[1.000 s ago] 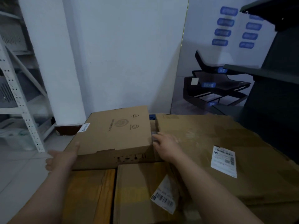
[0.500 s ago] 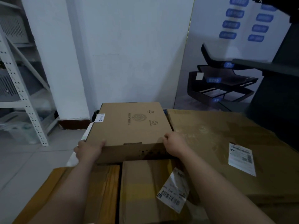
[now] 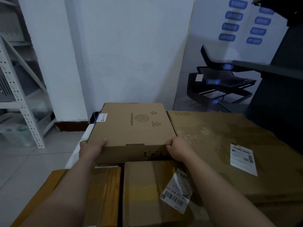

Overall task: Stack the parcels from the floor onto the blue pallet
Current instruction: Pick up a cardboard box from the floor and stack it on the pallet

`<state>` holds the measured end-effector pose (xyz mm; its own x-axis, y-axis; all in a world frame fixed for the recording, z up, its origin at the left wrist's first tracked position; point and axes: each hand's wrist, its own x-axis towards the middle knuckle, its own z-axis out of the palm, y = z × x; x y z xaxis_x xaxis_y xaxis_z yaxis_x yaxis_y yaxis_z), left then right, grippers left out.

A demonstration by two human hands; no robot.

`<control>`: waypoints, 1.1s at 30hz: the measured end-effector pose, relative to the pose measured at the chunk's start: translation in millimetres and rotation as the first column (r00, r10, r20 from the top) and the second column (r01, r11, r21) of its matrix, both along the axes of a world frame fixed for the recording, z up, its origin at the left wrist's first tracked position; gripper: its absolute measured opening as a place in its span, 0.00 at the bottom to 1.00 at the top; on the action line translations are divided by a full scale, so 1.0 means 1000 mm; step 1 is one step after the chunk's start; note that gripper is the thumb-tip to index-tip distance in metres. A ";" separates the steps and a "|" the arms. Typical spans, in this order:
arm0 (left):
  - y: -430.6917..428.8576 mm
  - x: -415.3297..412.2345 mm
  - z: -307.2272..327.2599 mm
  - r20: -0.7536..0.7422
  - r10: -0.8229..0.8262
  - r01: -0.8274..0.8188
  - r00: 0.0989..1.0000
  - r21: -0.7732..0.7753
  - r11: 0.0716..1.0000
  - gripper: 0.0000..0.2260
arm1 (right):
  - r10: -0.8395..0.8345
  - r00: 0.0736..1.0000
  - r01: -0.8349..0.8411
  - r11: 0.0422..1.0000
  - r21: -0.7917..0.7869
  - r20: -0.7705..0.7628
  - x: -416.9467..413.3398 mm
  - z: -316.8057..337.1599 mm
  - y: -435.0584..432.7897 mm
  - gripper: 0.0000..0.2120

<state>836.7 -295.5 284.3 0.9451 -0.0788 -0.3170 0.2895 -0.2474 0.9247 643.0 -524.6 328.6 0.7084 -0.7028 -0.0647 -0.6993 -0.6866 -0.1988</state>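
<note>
A flat cardboard parcel point(image 3: 133, 126), printed with a round emblem and a small white label at its far left corner, lay at the far end of the stack, level, beside a large brown parcel point(image 3: 218, 145) on its right. The left hand point(image 3: 91, 149) gripped the parcel's near left corner, thumb on the top face; the right hand point(image 3: 179, 149) gripped the near right corner, fingers curled over the edge. A white item point(image 3: 78, 148) showed beneath its left side. Two taped parcels lay nearer the camera: a yellow-taped one point(image 3: 105, 194) and one bearing a barcode label point(image 3: 147, 190). A perforated white shelf upright point(image 3: 23, 102) stood on the tiled floor point(image 3: 24, 164) at left.
</note>
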 end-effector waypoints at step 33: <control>0.000 0.057 -0.009 -0.026 -0.143 0.145 0.989 0.110 0.983 0.41 | -0.093 0.992 0.082 0.988 0.131 0.084 -0.014 -0.005 -0.038 0.36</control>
